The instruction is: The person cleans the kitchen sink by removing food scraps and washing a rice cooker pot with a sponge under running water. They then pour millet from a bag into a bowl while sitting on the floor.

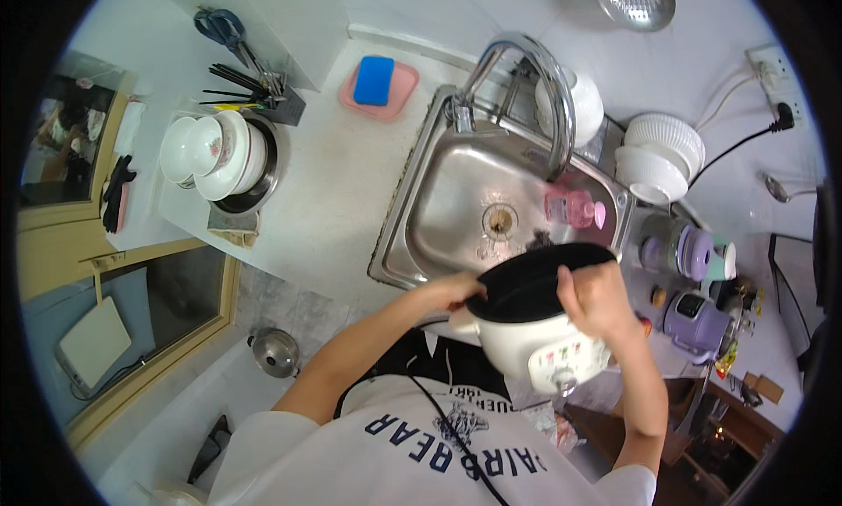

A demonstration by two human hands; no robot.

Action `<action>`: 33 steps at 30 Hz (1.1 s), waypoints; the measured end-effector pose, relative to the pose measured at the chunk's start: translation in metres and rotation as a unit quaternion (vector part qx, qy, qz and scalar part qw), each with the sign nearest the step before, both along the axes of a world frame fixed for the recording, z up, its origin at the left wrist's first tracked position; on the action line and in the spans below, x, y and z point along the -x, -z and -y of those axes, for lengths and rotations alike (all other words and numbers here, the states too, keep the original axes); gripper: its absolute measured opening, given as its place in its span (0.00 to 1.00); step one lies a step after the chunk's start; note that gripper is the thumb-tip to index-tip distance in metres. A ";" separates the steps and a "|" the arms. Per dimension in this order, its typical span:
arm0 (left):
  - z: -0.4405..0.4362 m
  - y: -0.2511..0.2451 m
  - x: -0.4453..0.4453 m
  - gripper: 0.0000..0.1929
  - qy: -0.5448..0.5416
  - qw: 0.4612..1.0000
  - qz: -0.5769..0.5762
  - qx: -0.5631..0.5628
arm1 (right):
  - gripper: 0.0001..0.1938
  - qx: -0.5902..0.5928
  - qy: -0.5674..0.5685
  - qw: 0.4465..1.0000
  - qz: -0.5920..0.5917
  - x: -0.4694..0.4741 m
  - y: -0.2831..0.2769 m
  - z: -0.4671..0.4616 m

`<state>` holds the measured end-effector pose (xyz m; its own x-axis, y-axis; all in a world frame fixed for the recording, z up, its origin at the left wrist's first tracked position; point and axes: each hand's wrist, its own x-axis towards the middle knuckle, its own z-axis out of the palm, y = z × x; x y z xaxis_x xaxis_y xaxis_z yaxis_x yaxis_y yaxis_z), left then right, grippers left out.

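Note:
A cream electric cooker pot (520,348) with a black inside and a control panel is tilted at the near edge of the stainless steel sink (454,184). My left hand (460,291) grips the pot's rim on the left, fingertips at the black lining. My right hand (595,299) holds the rim on the right, its thumb over the dark opening. Beyond the pot, a pink pump bottle (573,209) lies in the sink beside the drain (501,221). A dark scrubber (539,239) is partly hidden behind the rim. The chrome faucet (562,105) arches over the sink.
A blue sponge (373,80) rests on a pink tray (402,97). Stacked white bowls (230,154) sit in a metal basin at the left, near a utensil holder (289,106). More white bowls (658,157) stand right of the sink, with a purple appliance (697,322) nearer.

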<state>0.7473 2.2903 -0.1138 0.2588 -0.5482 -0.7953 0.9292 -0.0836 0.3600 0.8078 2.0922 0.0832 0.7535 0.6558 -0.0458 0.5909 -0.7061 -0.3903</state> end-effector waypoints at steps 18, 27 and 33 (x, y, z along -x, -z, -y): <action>-0.111 -0.098 0.221 0.20 -0.508 0.733 0.149 -0.426 | 0.07 -0.316 -0.176 0.926 0.107 0.029 0.064 -0.065; -0.201 -0.065 0.241 0.19 -0.549 0.684 0.154 -0.455 | 0.08 -0.282 0.194 0.939 -0.033 0.047 0.128 -0.032; -0.269 -0.037 0.212 0.22 -0.438 0.726 0.246 -0.470 | 0.07 -0.226 0.372 0.899 -0.039 0.075 0.169 0.003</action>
<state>0.5358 2.5594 -0.0766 0.5599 0.7229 -0.4049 0.5523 0.0387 0.8327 0.7333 2.0897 -0.0855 0.9975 -0.0646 0.0277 -0.0213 -0.6534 -0.7567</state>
